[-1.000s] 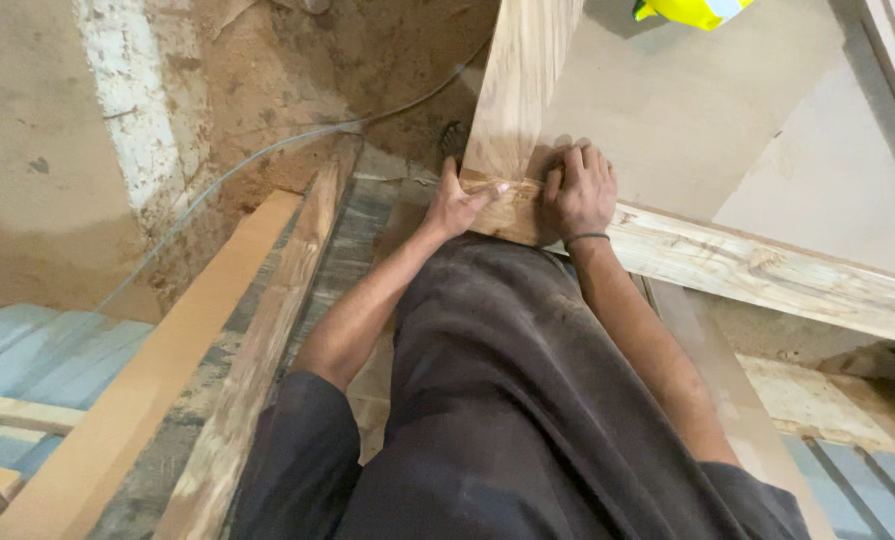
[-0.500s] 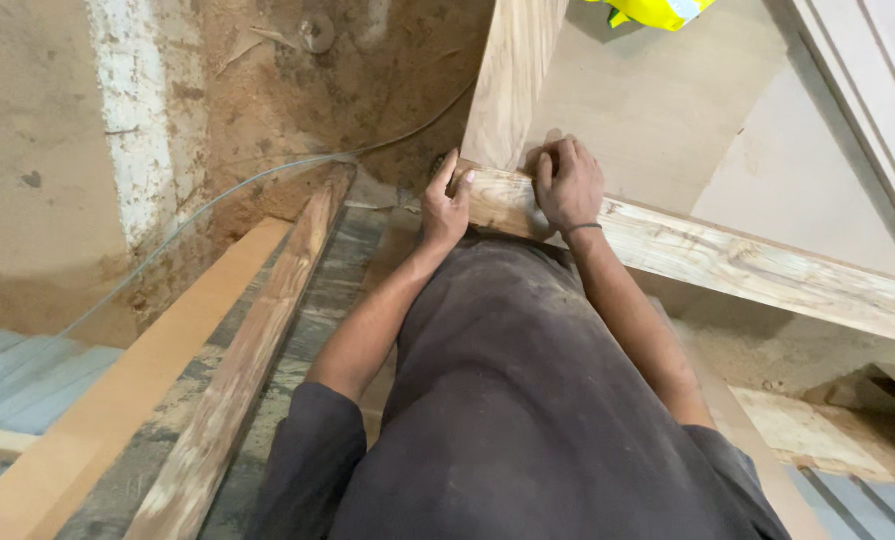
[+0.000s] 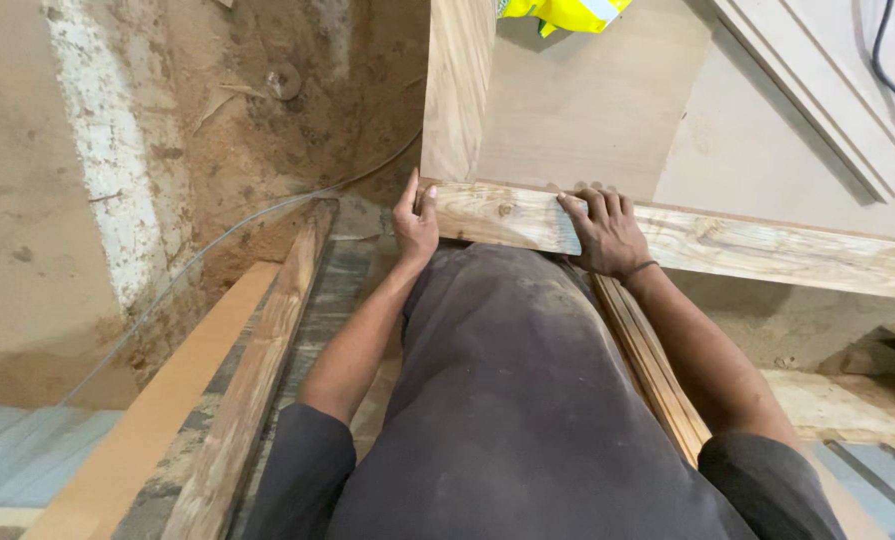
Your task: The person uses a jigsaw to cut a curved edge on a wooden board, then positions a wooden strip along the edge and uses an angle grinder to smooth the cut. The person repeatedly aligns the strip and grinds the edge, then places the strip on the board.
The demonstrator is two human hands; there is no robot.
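- The left hand (image 3: 415, 222) curls its fingers around the near end of a pale wooden plank (image 3: 707, 243), thumb on top.
- The right hand (image 3: 605, 232) lies on the same plank, fingers closed over its far edge.
- The plank lies crosswise, its left end butting an upright board (image 3: 457, 85), over a plywood sheet (image 3: 597, 110).
- A yellow object (image 3: 565, 12) sits beyond.

A yellow object (image 3: 564, 13) is lying at the top edge on a pale plywood sheet (image 3: 587, 110); a black cable (image 3: 892, 60) is running across the upper right corner; a thin wire (image 3: 217, 240) is trailing over the sawdust-covered floor (image 3: 297, 130); a long weathered batten (image 3: 257, 380) is lying at the left.
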